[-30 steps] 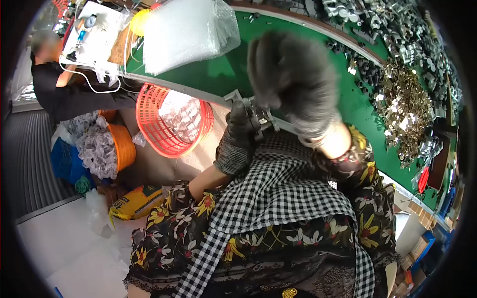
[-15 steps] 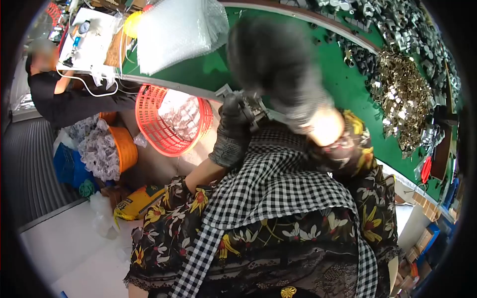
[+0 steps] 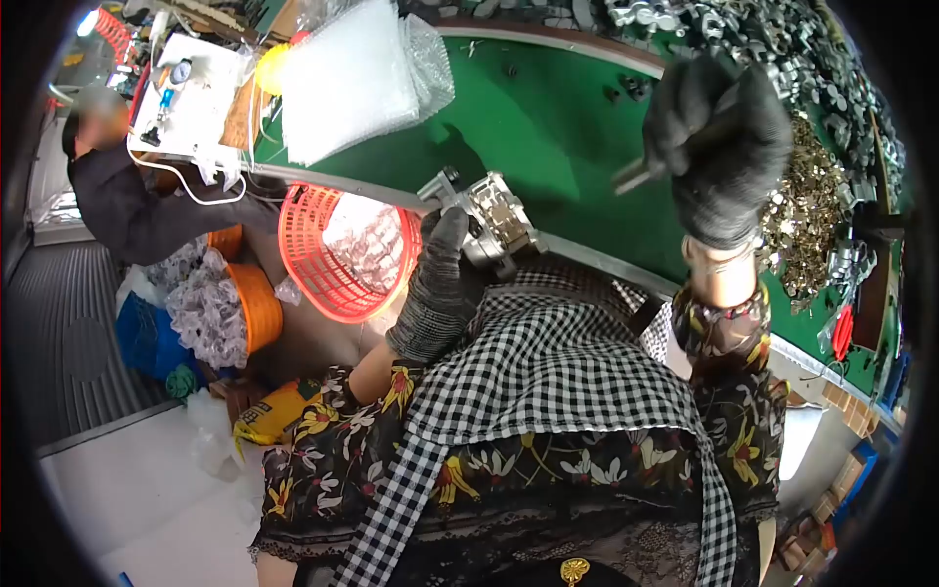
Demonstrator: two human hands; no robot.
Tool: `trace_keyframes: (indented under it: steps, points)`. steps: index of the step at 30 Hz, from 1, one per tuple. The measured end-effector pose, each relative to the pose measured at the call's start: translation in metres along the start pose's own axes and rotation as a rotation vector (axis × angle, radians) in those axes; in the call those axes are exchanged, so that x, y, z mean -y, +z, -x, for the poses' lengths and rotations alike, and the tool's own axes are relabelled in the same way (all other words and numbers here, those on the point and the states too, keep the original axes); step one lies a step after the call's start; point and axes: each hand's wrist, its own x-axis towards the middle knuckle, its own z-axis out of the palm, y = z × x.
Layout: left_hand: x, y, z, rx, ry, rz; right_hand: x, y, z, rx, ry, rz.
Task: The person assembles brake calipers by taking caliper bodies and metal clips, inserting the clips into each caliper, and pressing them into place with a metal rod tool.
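Note:
My gloved left hand (image 3: 440, 279) grips a silvery metal assembly (image 3: 499, 217) at the front edge of the green table (image 3: 577, 127). The assembly has a bracket arm pointing left and plates on top. Raised over the table, to the right of the assembly and apart from it, my gloved right hand (image 3: 719, 147) is closed round a short metal rod (image 3: 634, 177) that sticks out to the left. A heap of small brassy metal parts (image 3: 807, 215) lies just right of that hand.
Bubble wrap sheets (image 3: 347, 83) lie on the table at the left. Below stands a red basket (image 3: 298, 254) with wrapped parts. Grey metal fittings (image 3: 773, 49) are piled at the back right. Another person (image 3: 127, 196) is at the far left, beside an orange tub (image 3: 256, 308).
My right hand has moved right, away from the metal assembly, and the rod in it now shows. My left hand keeps its hold, with more of the assembly uncovered.

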Motion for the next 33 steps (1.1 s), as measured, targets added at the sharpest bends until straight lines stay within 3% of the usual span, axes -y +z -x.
trace_keyframes:
  steps: [1, 3, 5, 8, 9, 11, 13, 15, 17, 21, 23, 24, 25, 27, 31, 33]
  points:
    - [0.000, 0.006, -0.006, -0.004, 0.033, -0.036, -0.004, -0.010, 0.003, 0.002, 0.045, 0.002]
    - [-0.002, 0.021, -0.020, 0.000, 0.092, -0.117, -0.004, -0.016, 0.015, -0.226, 0.211, 0.044]
    - [-0.018, 0.039, -0.042, 0.090, -0.063, -0.149, -0.014, -0.035, 0.020, -0.412, 0.225, -0.017]
    - [-0.036, 0.095, -0.074, 0.171, -0.137, -0.193, -0.018, -0.062, 0.025, -0.510, 0.183, 0.178]
    - [-0.038, 0.091, -0.095, 0.255, -0.287, -0.031, -0.017, -0.061, 0.023, -0.568, 0.186, 0.108]
    - [-0.039, 0.113, -0.133, 0.441, -0.339, 0.033, -0.027, -0.071, 0.026, -0.665, 0.228, -0.025]
    - [-0.037, 0.132, -0.181, 0.537, -0.183, -0.219, -0.035, -0.077, 0.028, -0.675, 0.238, -0.096]
    - [-0.045, 0.153, -0.231, 0.622, -0.247, -0.185, -0.038, -0.078, 0.027, -0.721, 0.265, -0.112]
    - [-0.050, 0.175, -0.256, 0.439, 0.015, -0.382, -0.040, -0.080, 0.027, -0.740, 0.331, -0.133]
    - [-0.074, 0.249, -0.312, 0.353, 0.451, -0.598, -0.043, -0.078, 0.027, -0.764, 0.390, -0.145]
    - [-0.087, 0.279, -0.363, 0.378, 0.442, -0.758, -0.046, -0.080, 0.028, -0.766, 0.398, -0.151]
    - [-0.093, 0.291, -0.397, 0.246, 0.615, -1.081, -0.048, -0.081, 0.029, -0.764, 0.395, -0.172]
    - [-0.095, 0.303, -0.407, 0.292, 0.570, -1.143, -0.048, -0.082, 0.029, -0.763, 0.392, -0.191]
    - [-0.098, 0.326, -0.403, 0.227, 0.716, -1.663, -0.046, -0.080, 0.029, -0.761, 0.414, -0.154]
    - [-0.088, 0.351, -0.436, 0.085, 0.770, -2.303, -0.033, -0.075, 0.026, -0.756, 0.460, -0.109]
    - [-0.087, 0.365, -0.412, 0.056, 0.828, -2.384, -0.037, -0.075, 0.024, -0.809, 0.466, -0.148]
